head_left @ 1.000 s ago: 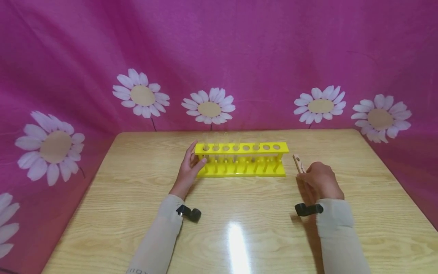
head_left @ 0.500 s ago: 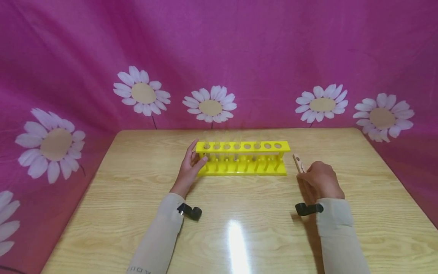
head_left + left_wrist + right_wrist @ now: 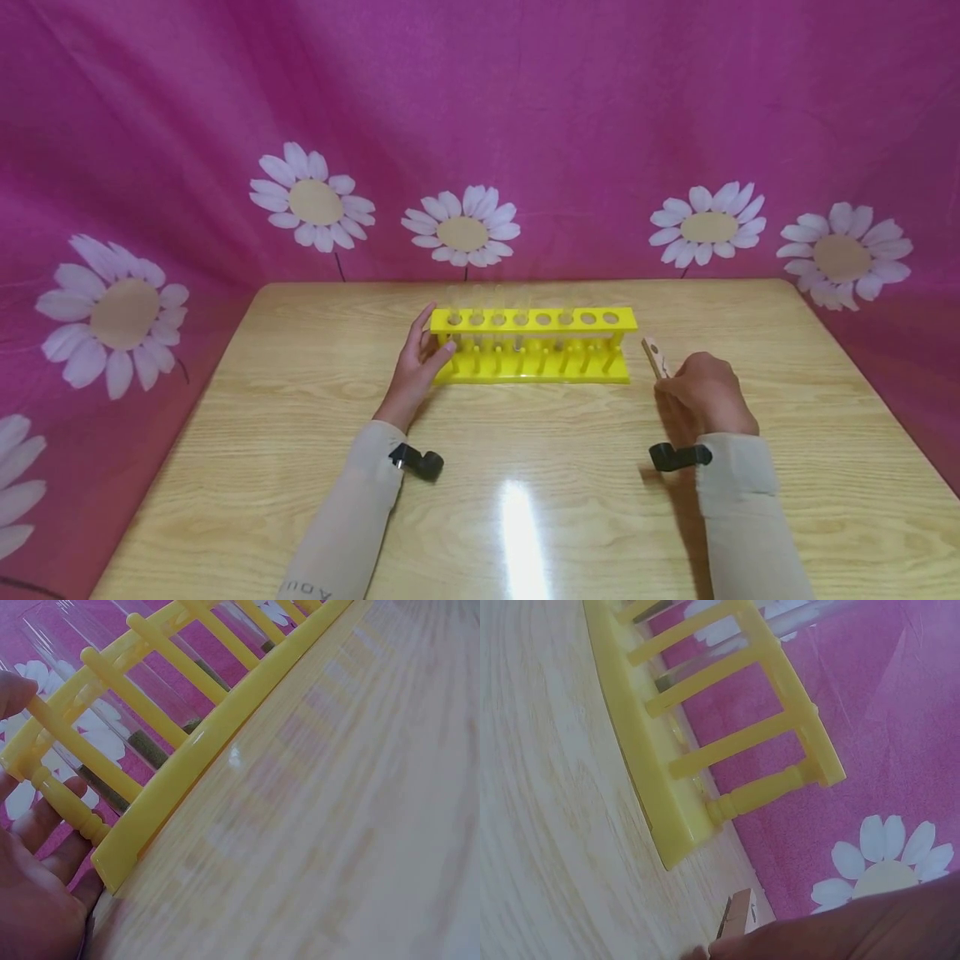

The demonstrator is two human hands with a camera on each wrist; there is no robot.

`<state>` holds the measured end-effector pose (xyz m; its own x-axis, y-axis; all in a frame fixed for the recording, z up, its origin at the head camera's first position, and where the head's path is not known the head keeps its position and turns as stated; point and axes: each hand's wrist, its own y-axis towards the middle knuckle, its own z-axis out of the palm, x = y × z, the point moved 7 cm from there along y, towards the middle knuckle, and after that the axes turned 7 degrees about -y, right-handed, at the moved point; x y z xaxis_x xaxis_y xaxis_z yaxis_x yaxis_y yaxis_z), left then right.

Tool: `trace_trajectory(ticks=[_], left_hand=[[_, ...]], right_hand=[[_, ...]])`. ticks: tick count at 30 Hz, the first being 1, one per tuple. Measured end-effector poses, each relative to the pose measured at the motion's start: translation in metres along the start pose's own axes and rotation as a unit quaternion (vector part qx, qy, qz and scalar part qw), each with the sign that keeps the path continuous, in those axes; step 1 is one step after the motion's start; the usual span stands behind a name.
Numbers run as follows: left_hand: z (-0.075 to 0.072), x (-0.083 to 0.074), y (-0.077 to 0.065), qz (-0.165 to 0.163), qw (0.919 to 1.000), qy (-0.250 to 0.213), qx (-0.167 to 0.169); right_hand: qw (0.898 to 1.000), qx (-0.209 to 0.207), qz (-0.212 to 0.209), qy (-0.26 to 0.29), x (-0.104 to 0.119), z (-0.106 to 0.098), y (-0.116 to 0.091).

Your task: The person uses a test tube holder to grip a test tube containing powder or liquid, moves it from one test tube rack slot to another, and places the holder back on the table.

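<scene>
We find the left hand (image 3: 414, 367), fingers curled round the yellow rack (image 3: 532, 326) on the counter (image 3: 525, 442), the right hand (image 3: 705, 390) pinching a wooden clip (image 3: 655, 358), and judge the rack light, rigid, best held endwise.

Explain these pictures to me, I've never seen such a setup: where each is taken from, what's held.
There is no machine here, just a person's two bare hands. The wide picture comes from a camera on the head, looking forward and down; the two close ones come from wrist cameras. On the wooden table stands a yellow rack with several clear tubes in its holes; the left close-up shows dark material at the bottom of some. The left hand grips the rack's left end. The right hand, beyond the rack's other end, holds a wooden clamp. Behind hangs a pink cloth with white flowers.
</scene>
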<state>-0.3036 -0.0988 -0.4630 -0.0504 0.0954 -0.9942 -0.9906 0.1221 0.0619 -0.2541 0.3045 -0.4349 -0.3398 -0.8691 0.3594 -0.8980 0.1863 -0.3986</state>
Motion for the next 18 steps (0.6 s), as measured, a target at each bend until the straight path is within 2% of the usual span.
trace_trajectory(ticks=[9, 18], left_hand=[[-0.0001, -0.0014, -0.0007, -0.006, 1.0, 0.002, 0.0], [0.0002, -0.0011, -0.0007, -0.002, 1.0, 0.004, -0.004]], right_hand=[[1.0, 0.003, 0.006, 0.0, 0.0005, -0.0021, -0.0023], [0.999, -0.021, 0.007, 0.027, 0.0029, -0.0052, -0.0026]])
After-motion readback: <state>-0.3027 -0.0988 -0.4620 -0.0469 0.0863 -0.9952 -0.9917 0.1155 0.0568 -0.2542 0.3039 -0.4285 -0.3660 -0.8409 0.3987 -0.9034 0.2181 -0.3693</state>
